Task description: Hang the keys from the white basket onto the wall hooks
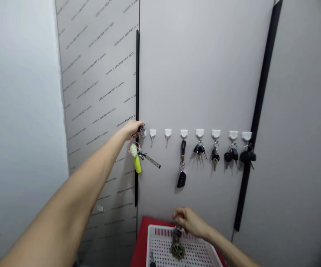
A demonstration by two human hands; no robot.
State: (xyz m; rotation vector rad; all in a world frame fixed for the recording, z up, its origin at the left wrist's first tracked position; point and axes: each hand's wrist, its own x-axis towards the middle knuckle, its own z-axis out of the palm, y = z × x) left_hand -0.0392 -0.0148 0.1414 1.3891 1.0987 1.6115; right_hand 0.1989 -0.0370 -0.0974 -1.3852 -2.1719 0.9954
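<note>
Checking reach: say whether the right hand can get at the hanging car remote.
Probably yes: nothing shows between the car remote and the right hand, though it holds a dangling key bunch.

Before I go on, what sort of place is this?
Probably an indoor key-hanging spot on cabinet-like panels: keys hang from white hooks, a black vertical strip edges the panel, and a white basket sits below.
</note>
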